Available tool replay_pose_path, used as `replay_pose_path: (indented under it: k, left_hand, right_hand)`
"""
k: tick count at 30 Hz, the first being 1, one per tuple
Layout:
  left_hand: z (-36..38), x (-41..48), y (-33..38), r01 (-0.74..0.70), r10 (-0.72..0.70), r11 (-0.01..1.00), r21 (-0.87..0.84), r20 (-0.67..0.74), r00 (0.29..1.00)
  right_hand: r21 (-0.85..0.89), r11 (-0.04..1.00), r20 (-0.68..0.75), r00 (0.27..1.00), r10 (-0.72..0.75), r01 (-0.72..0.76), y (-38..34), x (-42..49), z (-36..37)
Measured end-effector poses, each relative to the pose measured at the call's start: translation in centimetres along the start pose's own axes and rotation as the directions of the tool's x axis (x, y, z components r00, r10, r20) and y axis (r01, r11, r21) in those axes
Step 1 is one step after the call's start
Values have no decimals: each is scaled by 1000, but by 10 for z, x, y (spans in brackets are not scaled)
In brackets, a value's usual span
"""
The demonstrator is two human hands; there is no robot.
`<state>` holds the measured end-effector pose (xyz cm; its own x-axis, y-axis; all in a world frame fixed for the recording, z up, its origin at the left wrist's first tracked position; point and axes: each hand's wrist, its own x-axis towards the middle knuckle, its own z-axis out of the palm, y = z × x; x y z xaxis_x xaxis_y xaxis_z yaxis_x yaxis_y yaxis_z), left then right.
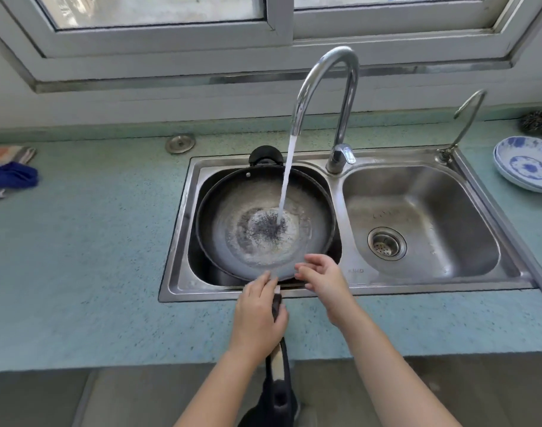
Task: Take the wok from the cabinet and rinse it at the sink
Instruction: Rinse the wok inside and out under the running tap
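Round dark metal wok [265, 223] sat in the left basin of the steel double sink [491, 272], under the running chrome gooseneck faucet [322, 87]. Left hand [259, 315] wrapped its black handle; right hand [322, 277], fingers spread, touched the near rim. Risk: overfilled wok could tip and splash. Counts: one wok, two basins, two faucets, stacked blue-white plates [528, 166].

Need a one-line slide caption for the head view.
Left hand holds the wok handle under the running faucet in the left sink basin; right hand at the rim.
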<state>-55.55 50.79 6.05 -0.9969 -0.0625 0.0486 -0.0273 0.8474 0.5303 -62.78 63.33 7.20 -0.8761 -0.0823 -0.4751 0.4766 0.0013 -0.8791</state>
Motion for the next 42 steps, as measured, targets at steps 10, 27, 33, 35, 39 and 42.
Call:
replay_pose_path:
  k: [10, 27, 33, 35, 39, 42]
  left_hand:
    - [2, -55, 14, 366, -340, 879, -307, 137, 930]
    - [18, -57, 27, 622, -577, 606, -495, 265, 773]
    - [20, -60, 12, 597, -561, 422, -683, 321, 763]
    - [17, -62, 6, 589, -556, 368, -720, 337, 760]
    - [11, -65, -3, 573, -512, 329, -751, 368, 776]
    - [12, -67, -5, 568, -491, 310, -762, 383, 782]
  right_hand:
    - [-139, 987, 110, 989, 98, -82, 42, -47, 10]
    - [-84, 970, 228, 944, 241, -227, 53, -50, 29]
    - [-123, 976, 191, 961, 202, -181, 57, -49, 32]
    - [-128, 976, 185, 963, 196, -174, 58, -50, 36]
    - [-166, 972, 156, 969, 191, -165, 56, -49, 43]
    - [-198, 967, 139, 972, 189, -159, 57, -50, 44]
